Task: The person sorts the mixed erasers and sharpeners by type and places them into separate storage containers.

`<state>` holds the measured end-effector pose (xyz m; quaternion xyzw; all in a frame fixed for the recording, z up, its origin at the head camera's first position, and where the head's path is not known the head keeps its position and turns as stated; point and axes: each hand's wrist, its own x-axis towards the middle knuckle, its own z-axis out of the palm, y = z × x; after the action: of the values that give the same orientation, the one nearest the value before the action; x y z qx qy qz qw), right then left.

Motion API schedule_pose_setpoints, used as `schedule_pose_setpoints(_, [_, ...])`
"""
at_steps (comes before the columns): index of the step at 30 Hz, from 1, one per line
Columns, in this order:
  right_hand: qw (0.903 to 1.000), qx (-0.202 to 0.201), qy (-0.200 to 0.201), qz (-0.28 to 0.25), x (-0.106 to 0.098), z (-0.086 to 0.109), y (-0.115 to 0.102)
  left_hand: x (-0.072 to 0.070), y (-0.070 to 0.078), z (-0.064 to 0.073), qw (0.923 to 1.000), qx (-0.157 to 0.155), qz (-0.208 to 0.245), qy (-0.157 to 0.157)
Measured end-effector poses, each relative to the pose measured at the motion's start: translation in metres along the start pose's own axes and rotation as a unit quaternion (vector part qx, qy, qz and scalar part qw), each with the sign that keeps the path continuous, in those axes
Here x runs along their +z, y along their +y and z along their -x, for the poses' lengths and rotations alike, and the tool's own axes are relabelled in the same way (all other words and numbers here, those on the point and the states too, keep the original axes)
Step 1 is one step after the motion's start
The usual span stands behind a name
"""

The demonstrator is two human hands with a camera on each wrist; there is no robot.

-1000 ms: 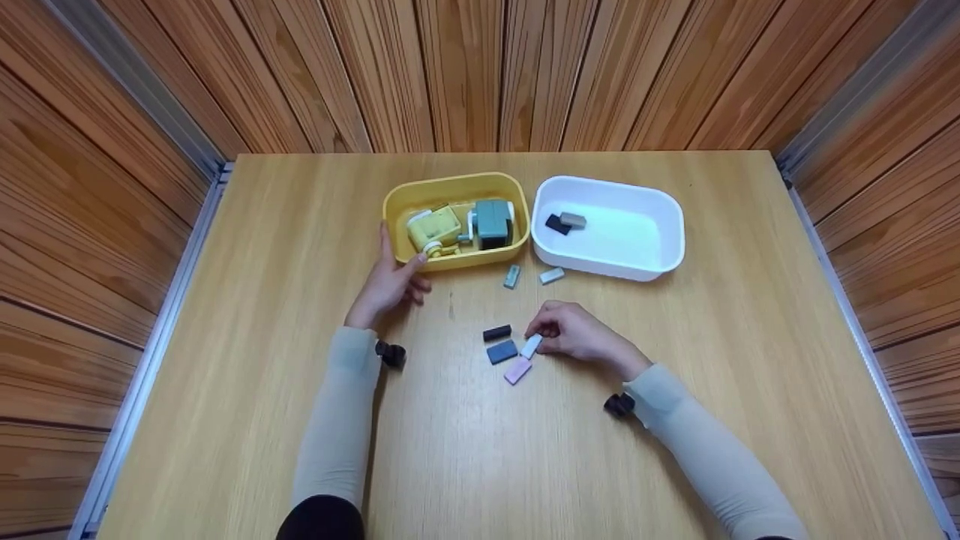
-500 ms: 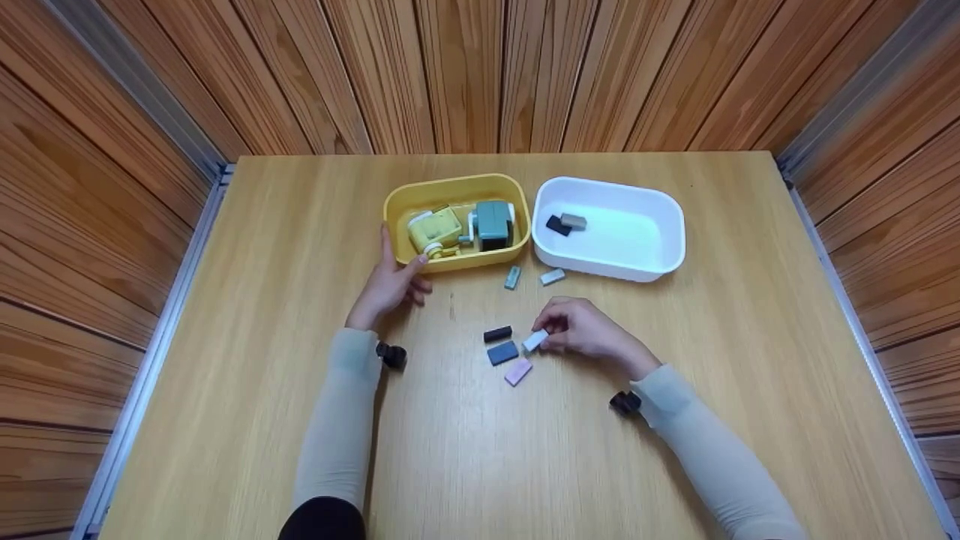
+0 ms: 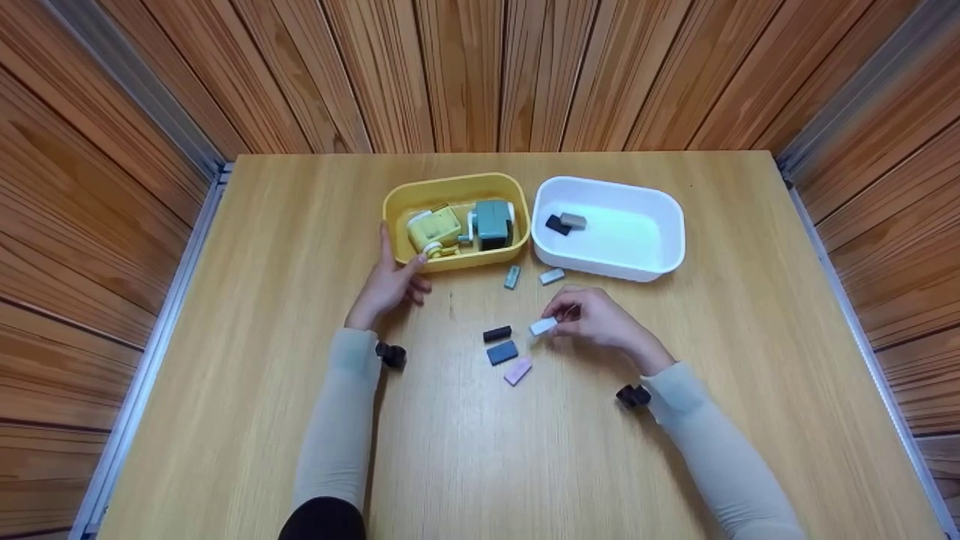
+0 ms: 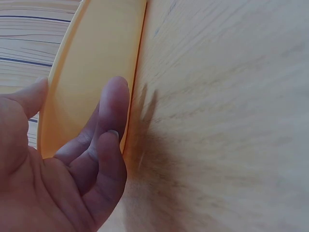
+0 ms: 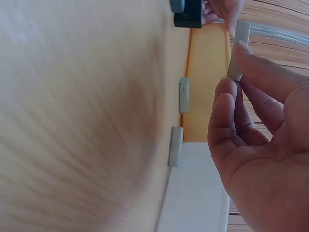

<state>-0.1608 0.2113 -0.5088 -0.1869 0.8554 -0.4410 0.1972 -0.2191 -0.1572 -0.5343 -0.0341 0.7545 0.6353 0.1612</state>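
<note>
My right hand pinches a white eraser between thumb and fingertips, raised off the table in the right wrist view. Beside it on the table lie a black eraser, a dark blue eraser and a pink eraser. At the yellow bin, my left hand rests on the near left corner. Its thumb touches the rim and its index finger lies along the side; the other fingers hang loosely bent by the wall. A yellow crank pencil sharpener and a teal one sit in that bin.
Right of the yellow bin stands a white bin, holding a black eraser and a grey eraser. Just in front of the bins lie a green eraser and another white eraser. Wooden panels surround the table.
My right hand has picked up the white eraser from beside the pink one, moving it up and right and turning it flatter. The left hand has stayed at the yellow bin.
</note>
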Motion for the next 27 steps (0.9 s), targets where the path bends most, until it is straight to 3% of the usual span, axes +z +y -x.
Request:
schedule_pose_setpoints(20, [0.9986, -0.023, 0.045, 0.014, -0.029, 0.010, -0.014, 0.000, -0.002, -0.002, 0.9998, 0.018, 0.009, 0.005])
schedule_pose_setpoints(27, [0.9978, -0.035, 0.056, 0.001, -0.039, 0.012, -0.019, 0.000, 0.000, -0.001, 0.9999, 0.000, 0.012, -0.004])
